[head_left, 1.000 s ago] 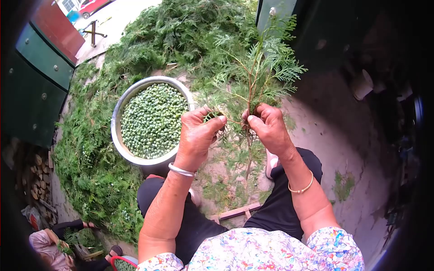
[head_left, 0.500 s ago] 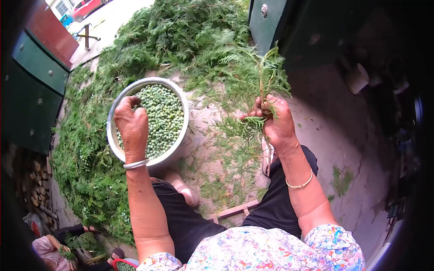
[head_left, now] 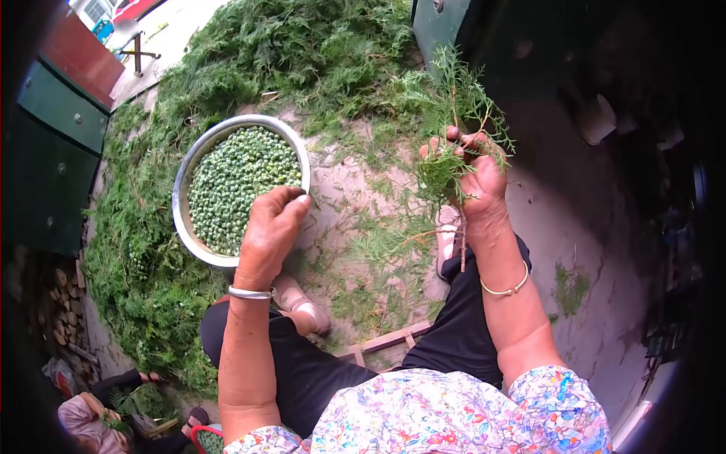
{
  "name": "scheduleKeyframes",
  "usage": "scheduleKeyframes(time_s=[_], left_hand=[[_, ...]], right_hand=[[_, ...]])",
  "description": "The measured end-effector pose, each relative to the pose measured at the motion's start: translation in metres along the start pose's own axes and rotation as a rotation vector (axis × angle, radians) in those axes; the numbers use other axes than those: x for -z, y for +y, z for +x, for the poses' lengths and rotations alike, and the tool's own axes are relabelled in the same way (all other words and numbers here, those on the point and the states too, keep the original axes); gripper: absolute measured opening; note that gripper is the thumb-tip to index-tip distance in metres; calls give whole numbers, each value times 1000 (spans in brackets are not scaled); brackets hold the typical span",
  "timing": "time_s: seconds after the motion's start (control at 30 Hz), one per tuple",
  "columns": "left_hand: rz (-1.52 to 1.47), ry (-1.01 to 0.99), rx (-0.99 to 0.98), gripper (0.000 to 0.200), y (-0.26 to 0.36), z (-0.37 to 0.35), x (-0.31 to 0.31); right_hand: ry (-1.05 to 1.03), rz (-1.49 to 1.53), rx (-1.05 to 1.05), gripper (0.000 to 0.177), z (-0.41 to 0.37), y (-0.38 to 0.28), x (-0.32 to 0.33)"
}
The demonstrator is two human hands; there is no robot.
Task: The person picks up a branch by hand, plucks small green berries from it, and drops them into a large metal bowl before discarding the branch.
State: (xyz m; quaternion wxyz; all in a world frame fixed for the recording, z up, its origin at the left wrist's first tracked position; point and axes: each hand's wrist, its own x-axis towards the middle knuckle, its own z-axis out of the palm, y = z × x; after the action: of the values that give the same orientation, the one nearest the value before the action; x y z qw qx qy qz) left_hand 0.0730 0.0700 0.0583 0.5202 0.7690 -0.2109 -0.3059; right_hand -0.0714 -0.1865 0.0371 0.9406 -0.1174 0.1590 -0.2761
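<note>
A round metal basin (head_left: 180,198) stands on the ground, filled with small green seed cones (head_left: 240,178). My left hand (head_left: 274,227) is over its lower right rim, thumb and fingers drawn together; whatever they may hold is hidden. To the right, my right hand (head_left: 484,185) grips a leafy cypress branch (head_left: 452,94) with the palm turned up. Green sprays fan out above and beside the fingers, and the bare stem hangs down below the wrist.
Cut cypress branches (head_left: 302,49) heap behind and left of the basin. A low wooden frame (head_left: 389,339) lies between my legs. At bottom left another person (head_left: 83,420) sits by a red-rimmed container (head_left: 203,439). Green metal doors (head_left: 57,113) stand at left, firewood (head_left: 66,310) below.
My left hand has moved right, from above the cones to the basin's right rim. My right hand has turned palm up and moved slightly right, still holding the branch.
</note>
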Motion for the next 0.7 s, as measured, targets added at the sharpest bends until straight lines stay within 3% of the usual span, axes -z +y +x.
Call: scheduleKeyframes(time_s=[0.07, 0.1, 0.27, 0.33, 0.47, 0.6, 0.67, 0.7], left_hand=[[130, -79, -2, 29, -3, -2, -18], [137, -84, -50, 31, -6, -2, -26], [-28, -260, -185, 44, 1, -13, -52], [-93, -326, -265, 43, -1, -19, -70], [-207, -467, -197, 28, 2, -39, -103], [-335, -484, -183, 22, 8, -50, -120], [-377, -479, -47, 16, 14, -52, -122], [-306, -373, -145, 12, 18, -53, -121]], right_hand=[[-177, 70, -163, 20, -1, -3, 0], [-73, 17, -126, 21, -6, -1, -8], [-181, 7, -163, 19, -17, 6, -23], [-320, 81, -198, 23, -19, 12, -29], [-317, 57, -163, 29, -18, 23, -25], [-202, 4, -92, 31, -22, 33, -25], [-246, 57, -112, 31, -22, 33, -27], [-202, -42, -50, 31, -24, 33, -34]])
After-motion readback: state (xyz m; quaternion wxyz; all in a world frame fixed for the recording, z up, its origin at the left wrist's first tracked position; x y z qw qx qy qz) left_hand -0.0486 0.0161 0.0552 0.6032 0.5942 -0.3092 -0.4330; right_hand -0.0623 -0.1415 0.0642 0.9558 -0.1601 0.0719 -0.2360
